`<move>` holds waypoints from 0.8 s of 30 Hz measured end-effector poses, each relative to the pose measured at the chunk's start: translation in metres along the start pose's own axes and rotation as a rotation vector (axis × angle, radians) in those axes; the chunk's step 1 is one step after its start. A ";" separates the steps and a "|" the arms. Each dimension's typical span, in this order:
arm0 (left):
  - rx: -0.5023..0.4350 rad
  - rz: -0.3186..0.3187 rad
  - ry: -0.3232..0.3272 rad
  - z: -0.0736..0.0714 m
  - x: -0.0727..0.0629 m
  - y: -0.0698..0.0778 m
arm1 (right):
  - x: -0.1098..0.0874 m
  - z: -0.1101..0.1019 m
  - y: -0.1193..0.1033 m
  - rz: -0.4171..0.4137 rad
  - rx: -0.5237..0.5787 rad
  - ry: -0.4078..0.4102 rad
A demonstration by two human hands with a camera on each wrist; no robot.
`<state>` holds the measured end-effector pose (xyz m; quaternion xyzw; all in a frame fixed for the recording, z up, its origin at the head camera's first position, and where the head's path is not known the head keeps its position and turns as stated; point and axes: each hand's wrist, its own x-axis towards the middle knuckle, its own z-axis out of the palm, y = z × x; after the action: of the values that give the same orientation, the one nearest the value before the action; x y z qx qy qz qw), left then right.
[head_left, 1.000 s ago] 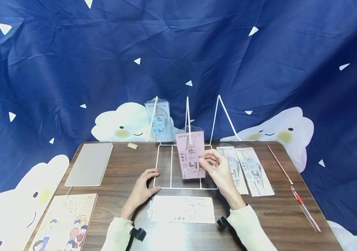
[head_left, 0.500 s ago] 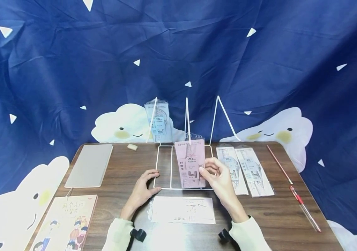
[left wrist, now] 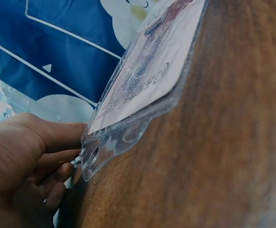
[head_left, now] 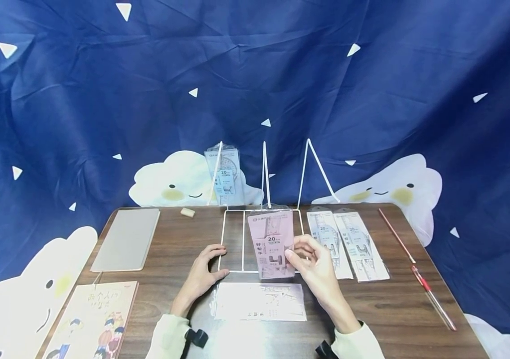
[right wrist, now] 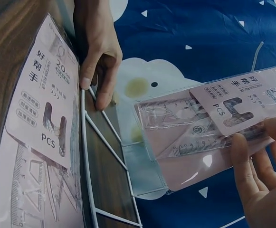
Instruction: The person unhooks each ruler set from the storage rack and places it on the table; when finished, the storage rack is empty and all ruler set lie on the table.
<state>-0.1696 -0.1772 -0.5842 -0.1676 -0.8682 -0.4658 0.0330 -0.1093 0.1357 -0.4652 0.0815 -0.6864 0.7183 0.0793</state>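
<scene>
My right hand (head_left: 319, 269) pinches the right edge of a pink ruler set (head_left: 272, 249) in a clear sleeve, thumb in front. The set's top edge is beside the lower tip of the white wire rack's (head_left: 243, 242) middle hook; whether the hook passes through its hole I cannot tell. My left hand (head_left: 203, 271) grips the rack's front left corner with thumb and fingers. Another pink ruler set (right wrist: 47, 109) lies flat before the rack, its clear holed tab (left wrist: 111, 147) near my left hand. A blue ruler set (head_left: 225, 177) hangs on the left hook.
Two pale ruler sets (head_left: 360, 247) lie right of the rack. A red pencil (head_left: 397, 235) and a red-capped pen (head_left: 434, 299) lie farther right. At left are a grey notebook (head_left: 125, 239), an illustrated book (head_left: 90, 319) and a small eraser (head_left: 188, 212). Behind hangs a blue curtain (head_left: 255, 70).
My right hand has drawn the pink ruler set down and toward me, along the middle hook to its tip. The left hand stays on the rack's corner.
</scene>
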 end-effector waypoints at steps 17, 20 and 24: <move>0.006 -0.021 0.000 0.000 -0.002 0.000 | -0.015 -0.024 0.000 -0.013 -0.132 0.002; 0.004 -0.016 0.000 0.000 -0.001 0.000 | -0.018 -0.034 0.003 -0.001 -0.140 0.005; 0.002 0.016 0.005 0.001 0.000 0.000 | -0.021 -0.047 0.006 0.021 -0.157 0.010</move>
<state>-0.1692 -0.1768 -0.5849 -0.1731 -0.8673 -0.4650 0.0393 -0.0904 0.1822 -0.4774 0.0641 -0.7409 0.6636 0.0813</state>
